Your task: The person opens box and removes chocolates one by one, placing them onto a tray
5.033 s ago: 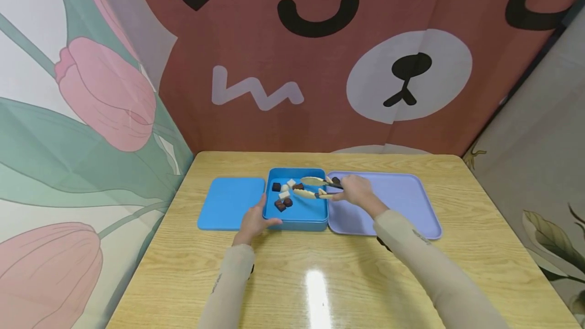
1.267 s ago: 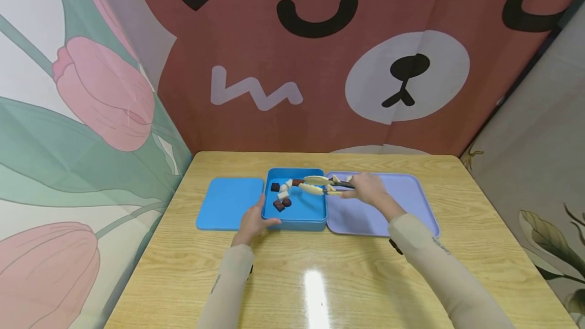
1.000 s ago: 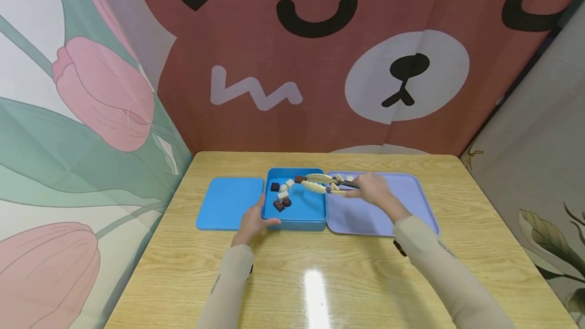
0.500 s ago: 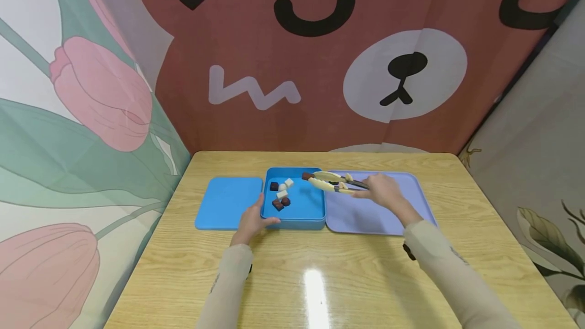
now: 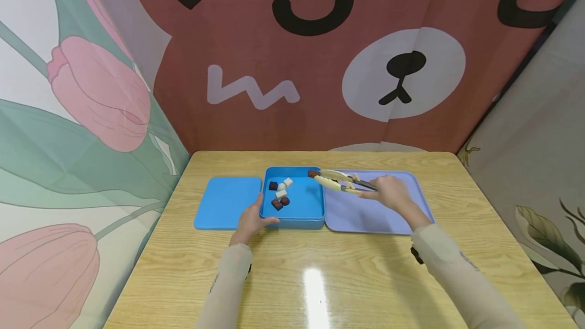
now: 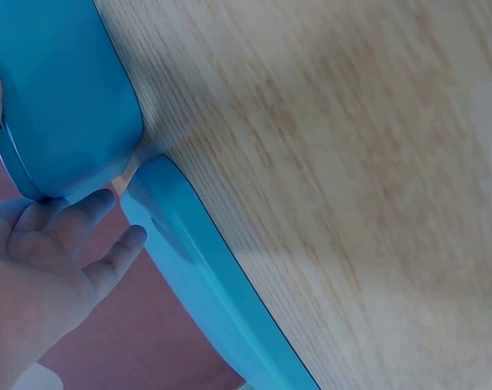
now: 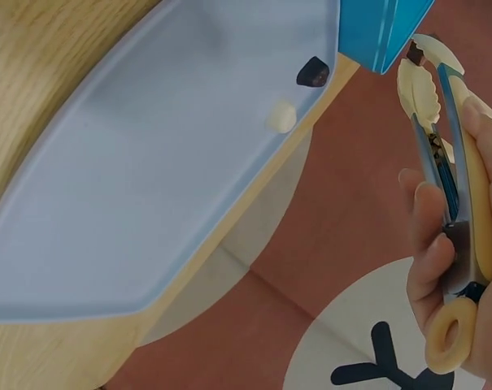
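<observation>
- Brown piece (image 5: 313, 173): gripped by tongs (image 5: 329, 183), now raised over the far right corner of the blue box (image 5: 292, 224); seemingly separated from the six pieces (image 5: 281, 195) inside.
- Right hand (image 5: 394, 193): curled round tongs, farther right than before.
- Left hand (image 5: 249, 221): spread, against box's near left corner.

Over the last 5 s: brown chocolate (image 5: 313, 173) picked out of the group in the blue box (image 5: 301, 224), now up off the box floor near the back right corner, pinched in the tongs (image 5: 330, 183). Tong tips closer together. Right hand (image 5: 392, 193) shifted right, farther over the purple tray (image 5: 365, 220). Loose pieces left in box: seven down to six.
</observation>
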A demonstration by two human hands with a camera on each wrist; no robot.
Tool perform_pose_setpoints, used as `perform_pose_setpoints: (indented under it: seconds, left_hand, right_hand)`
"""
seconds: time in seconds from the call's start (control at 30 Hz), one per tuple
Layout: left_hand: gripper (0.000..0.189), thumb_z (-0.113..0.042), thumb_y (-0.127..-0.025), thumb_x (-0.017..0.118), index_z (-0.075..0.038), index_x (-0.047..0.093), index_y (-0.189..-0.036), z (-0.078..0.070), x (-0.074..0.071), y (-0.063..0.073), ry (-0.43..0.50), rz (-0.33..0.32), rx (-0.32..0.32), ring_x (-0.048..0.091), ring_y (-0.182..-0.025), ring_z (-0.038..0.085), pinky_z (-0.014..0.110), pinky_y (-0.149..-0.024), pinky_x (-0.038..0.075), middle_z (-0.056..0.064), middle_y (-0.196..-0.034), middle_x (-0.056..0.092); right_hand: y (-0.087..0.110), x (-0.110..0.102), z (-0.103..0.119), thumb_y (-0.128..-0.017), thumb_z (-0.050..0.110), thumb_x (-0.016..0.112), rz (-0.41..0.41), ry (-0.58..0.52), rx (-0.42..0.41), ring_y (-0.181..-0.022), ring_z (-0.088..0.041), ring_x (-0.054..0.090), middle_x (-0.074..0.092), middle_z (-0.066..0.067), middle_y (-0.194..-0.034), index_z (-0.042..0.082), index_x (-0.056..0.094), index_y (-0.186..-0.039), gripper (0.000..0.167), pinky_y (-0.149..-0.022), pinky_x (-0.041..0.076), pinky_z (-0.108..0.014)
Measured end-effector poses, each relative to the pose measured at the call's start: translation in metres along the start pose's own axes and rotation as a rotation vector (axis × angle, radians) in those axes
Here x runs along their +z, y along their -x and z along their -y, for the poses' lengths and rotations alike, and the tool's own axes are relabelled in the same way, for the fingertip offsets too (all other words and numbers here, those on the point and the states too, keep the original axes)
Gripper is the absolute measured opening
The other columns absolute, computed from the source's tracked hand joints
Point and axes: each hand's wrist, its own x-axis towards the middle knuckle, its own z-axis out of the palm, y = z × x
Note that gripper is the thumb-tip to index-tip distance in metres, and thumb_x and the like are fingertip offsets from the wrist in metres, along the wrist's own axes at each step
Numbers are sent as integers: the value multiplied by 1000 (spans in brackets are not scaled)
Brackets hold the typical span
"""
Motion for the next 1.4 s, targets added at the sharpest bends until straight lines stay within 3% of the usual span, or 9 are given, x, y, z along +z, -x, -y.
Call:
perform_pose_setpoints:
  seconds: [0.07,0.2,0.37,0.5,0.63,0.87,1.17,1.3,1.4]
  left_hand:
    - [98,-37,-71,74,2,18,-141,0,0,0,0,0,-3,43,-114,39,47,-86,42,26,-135,34]
    - [98,-37,-71,74,2,18,-141,0,-1,0,1,5,-3,42,-114,40,48,-86,41,26,-135,34]
    - [98,-37,-70,74,2,18,-141,-1,-1,1,0,7,-10,40,-116,40,48,-87,41,25,-136,33]
    - [98,-37,-70,75,2,18,-141,-1,-1,1,1,10,-13,40,-116,40,48,-87,41,26,-136,33]
    - [99,-38,-70,74,2,18,-141,-1,-1,0,-3,10,-10,41,-115,40,47,-86,41,25,-136,33]
    - [99,-40,-70,73,1,18,-141,2,1,-1,-13,12,-4,43,-113,39,47,-85,42,25,-135,33]
    - [98,-38,-70,74,1,18,-141,0,0,-1,-9,6,-6,45,-111,39,46,-84,43,25,-135,34]
    - [98,-37,-70,74,1,18,-142,-1,-1,-1,-3,7,-16,44,-112,39,47,-85,42,25,-135,34]
    - [98,-38,-70,74,1,18,-141,-1,-1,0,-5,8,-15,43,-114,39,47,-85,42,25,-135,33]
  right_hand:
    - [3,0,-2,-74,51,65,-16,-7,3,-38,-9,36,66,-16,-87,0,67,-103,59,-36,22,-23]
    - [7,2,-9,-74,51,65,-30,-12,1,-37,-8,28,63,-9,-64,-2,67,-103,61,-36,20,-22]
    - [13,3,-18,-75,49,65,-50,-9,-19,-41,-7,17,32,7,-41,-1,69,-99,55,-40,18,-23]
    - [17,2,-24,-75,47,66,-82,-14,-33,-42,-7,14,24,8,-40,-1,70,-95,53,-41,18,-23]
    - [22,1,-30,-75,48,65,-71,-40,6,-42,-6,14,31,6,-38,-4,68,-99,58,-40,16,-22]
    - [29,-1,-41,-76,50,64,-46,-39,52,-44,-7,15,22,7,-45,7,64,-71,43,-39,17,-22]
    - [38,-5,-53,-77,55,60,-17,-25,109,-43,-8,21,25,6,-46,3,68,-84,52,-38,19,-22]
    - [41,-7,-58,-77,56,58,-26,-11,120,-42,-8,24,29,4,-46,4,66,-81,53,-38,21,-22]
    - [45,-8,-63,-77,57,58,-26,0,128,-42,-9,26,33,3,-47,-1,67,-90,61,-38,22,-23]
